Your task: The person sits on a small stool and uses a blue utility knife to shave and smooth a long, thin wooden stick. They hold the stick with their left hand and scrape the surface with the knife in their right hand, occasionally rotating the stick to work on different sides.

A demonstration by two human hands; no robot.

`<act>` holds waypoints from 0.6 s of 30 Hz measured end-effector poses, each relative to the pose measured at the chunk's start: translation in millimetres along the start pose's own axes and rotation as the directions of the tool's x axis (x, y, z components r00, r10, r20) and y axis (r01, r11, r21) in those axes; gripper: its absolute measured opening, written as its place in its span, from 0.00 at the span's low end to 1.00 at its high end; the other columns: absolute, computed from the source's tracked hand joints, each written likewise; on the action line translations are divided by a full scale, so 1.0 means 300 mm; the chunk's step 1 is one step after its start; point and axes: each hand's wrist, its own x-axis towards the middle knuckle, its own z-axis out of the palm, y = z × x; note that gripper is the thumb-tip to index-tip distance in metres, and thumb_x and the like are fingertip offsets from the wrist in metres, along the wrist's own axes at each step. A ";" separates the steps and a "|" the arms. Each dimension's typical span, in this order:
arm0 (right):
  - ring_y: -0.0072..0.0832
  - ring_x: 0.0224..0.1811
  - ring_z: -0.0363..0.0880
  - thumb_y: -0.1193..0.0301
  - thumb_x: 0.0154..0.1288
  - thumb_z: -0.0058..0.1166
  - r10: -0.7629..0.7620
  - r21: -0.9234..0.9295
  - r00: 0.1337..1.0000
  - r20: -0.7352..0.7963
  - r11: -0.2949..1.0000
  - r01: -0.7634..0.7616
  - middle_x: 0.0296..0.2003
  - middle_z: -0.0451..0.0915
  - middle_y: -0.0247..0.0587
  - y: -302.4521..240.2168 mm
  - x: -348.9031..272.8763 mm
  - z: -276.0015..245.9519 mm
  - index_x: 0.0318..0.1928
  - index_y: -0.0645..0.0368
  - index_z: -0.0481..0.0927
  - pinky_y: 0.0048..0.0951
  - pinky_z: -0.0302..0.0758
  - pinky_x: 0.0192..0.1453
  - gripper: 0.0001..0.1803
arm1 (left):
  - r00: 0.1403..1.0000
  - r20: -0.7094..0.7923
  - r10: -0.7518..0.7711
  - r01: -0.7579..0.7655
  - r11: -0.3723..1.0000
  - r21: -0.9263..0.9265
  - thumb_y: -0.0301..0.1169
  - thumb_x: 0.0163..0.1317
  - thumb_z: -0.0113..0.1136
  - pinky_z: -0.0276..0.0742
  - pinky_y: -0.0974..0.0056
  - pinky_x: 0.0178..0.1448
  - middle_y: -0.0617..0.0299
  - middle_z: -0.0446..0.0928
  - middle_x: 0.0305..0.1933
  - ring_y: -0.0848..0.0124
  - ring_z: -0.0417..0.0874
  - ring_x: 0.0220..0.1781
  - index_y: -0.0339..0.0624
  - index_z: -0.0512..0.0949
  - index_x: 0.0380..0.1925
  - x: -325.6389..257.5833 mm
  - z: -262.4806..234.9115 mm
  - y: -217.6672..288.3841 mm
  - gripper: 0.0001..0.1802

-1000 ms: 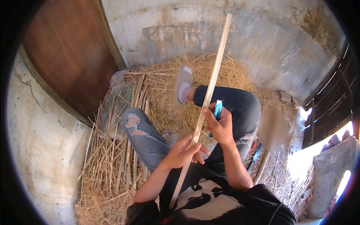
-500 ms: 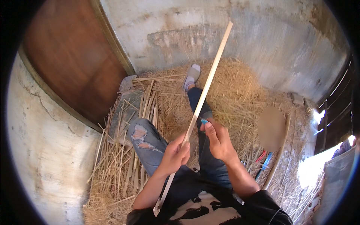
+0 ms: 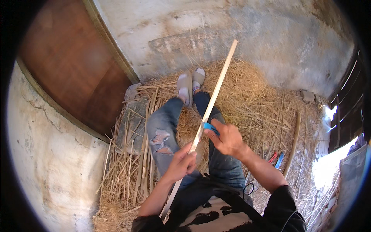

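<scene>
A long pale wooden strip (image 3: 217, 89) slants from beside my body up toward the far wall. My left hand (image 3: 181, 165) is closed around its lower part. In my right hand (image 3: 228, 140) I grip a blue-handled knife (image 3: 210, 128). The front of the knife meets the strip a little above my left hand; its blade is mostly hidden. Below that spot the strip's surface looks uneven and darker in patches.
My outstretched legs (image 3: 162, 127) lie under the strip. Shavings and straw (image 3: 247, 92) cover the floor. Several strips (image 3: 145, 154) lie at left beside a grey slab (image 3: 129, 120). Red and blue tools (image 3: 279, 160) lie near a curved stick (image 3: 292, 150) at right.
My left leg has stretched forward, bringing its foot beside the other. The strip's far tip has dropped slightly. My right hand has turned, and the knife now sits against the strip.
</scene>
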 end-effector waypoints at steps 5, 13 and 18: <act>0.60 0.29 0.83 0.54 0.74 0.52 -0.132 -0.118 0.984 0.118 0.982 0.145 0.23 0.81 0.57 -0.009 -0.019 0.077 0.54 0.56 0.77 0.56 0.80 0.36 0.20 | 1.000 0.006 0.029 -0.029 0.998 -0.055 0.29 0.80 0.45 0.51 0.71 0.21 0.71 0.55 0.22 0.81 0.53 0.16 0.51 0.59 0.78 0.022 -0.051 -0.043 0.28; 0.57 0.29 0.83 0.55 0.73 0.54 0.066 -0.066 0.997 -0.039 0.995 -0.069 0.25 0.82 0.57 0.162 0.127 0.002 0.54 0.55 0.78 0.54 0.79 0.33 0.20 | 0.995 0.087 -0.051 0.052 0.999 -0.015 0.26 0.80 0.44 0.55 0.70 0.20 0.71 0.57 0.18 0.80 0.56 0.15 0.49 0.56 0.80 -0.031 -0.153 -0.174 0.30; 0.53 0.26 0.83 0.55 0.72 0.57 -0.130 -0.255 0.990 0.052 0.957 0.139 0.23 0.81 0.52 0.101 0.031 0.098 0.50 0.54 0.81 0.50 0.78 0.30 0.17 | 1.000 0.013 0.005 -0.006 1.000 0.030 0.25 0.79 0.46 0.56 0.69 0.23 0.70 0.56 0.20 0.78 0.54 0.17 0.48 0.58 0.79 0.025 -0.135 -0.172 0.30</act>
